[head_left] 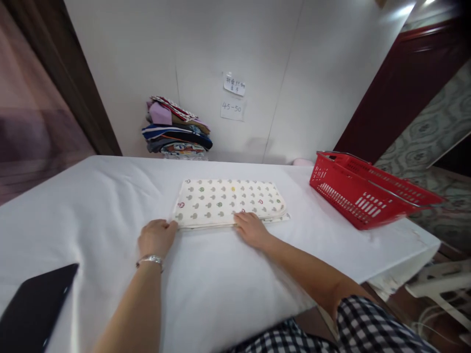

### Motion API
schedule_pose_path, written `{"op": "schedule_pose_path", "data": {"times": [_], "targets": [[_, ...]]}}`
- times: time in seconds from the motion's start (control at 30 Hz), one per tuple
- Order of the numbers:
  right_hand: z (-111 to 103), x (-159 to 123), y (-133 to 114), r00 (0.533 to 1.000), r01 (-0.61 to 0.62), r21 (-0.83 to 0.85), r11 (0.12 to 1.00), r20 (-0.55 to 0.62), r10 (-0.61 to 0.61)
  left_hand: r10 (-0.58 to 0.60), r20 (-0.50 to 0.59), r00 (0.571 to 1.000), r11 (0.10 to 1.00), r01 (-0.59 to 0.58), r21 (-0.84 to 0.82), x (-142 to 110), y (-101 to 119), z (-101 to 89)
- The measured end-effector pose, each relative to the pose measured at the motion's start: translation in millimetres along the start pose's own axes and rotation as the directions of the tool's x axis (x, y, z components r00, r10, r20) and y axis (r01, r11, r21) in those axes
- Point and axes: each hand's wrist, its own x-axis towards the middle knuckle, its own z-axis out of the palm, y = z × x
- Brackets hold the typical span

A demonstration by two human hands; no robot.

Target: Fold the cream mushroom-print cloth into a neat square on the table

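Note:
A folded cream cloth (230, 200) printed with small mushroom shapes lies flat on the white table (110, 206). My left hand (157, 237), with a silver bracelet on the wrist, is curled at the cloth's near left corner, fingers pinched on its edge. My right hand (250, 227) rests on the near edge of the cloth a little right of its middle, fingers bent and pressing on the fabric.
A stack of folded clothes (178, 130) stands against the back wall. A red plastic basket (364, 196) sits at the table's right end, partly over the edge. A dark flat tablet-like object (35, 309) lies at the near left. Paper notes (234, 95) hang on the wall.

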Motion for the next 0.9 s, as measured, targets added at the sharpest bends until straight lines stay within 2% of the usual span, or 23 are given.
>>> {"op": "schedule_pose_path", "data": {"times": [0.13,0.2,0.23,0.27,0.33,0.4,0.5,0.67,0.77,0.9], "targets": [[-16.5,-57.5,60.9,0.978,-0.208,-0.076,0.975,-0.019,0.207,-0.006,0.002,1.0,1.0,0.006,0.023,-1.5,3.6,-1.2],[-24.6,-78.3,87.1,0.943,-0.333,-0.064,0.941,-0.047,0.331,-0.008,-0.002,1.0,0.999,0.008,0.033,-2.6,5.7,-2.3],[-28.9,-85.5,98.3,0.91,-0.411,-0.001,0.912,-0.066,0.41,-0.006,-0.002,1.0,0.999,0.006,0.039,-3.2,6.7,-3.0],[-33.2,-90.6,108.2,0.854,-0.507,0.094,0.857,-0.084,0.514,-0.006,0.0,1.0,0.999,0.006,0.046,-3.6,7.6,-3.6],[-40.6,-94.3,124.0,0.71,-0.658,0.279,0.7,-0.082,0.699,-0.005,0.006,1.0,0.998,0.004,0.056,-4.3,8.7,-4.7],[-45.2,-91.3,135.3,0.59,-0.736,0.386,0.556,-0.039,0.807,-0.001,0.01,1.0,0.998,0.001,0.06,-4.5,9.1,-5.3],[-45.7,-79.4,145.2,0.516,-0.781,0.442,0.441,0.06,0.854,-0.002,0.0,1.0,0.999,0.002,0.054,-4.3,8.9,-4.9],[-43.6,-55.4,151.3,0.41,-0.835,0.478,0.273,0.208,0.888,-0.071,-0.017,0.997,0.997,0.071,0.006,-3.7,9.6,-3.6],[-45.8,-44.9,152.9,0.38,-0.851,0.473,0.229,0.254,0.889,-0.076,-0.018,0.997,0.997,0.076,-0.015,-3.6,10.5,-3.7],[-46.0,-42.4,156.0,0.379,-0.86,0.452,0.234,0.261,0.888,-0.063,0.014,0.998,0.998,0.063,-0.014,-4.0,11.1,-4.1]]}}
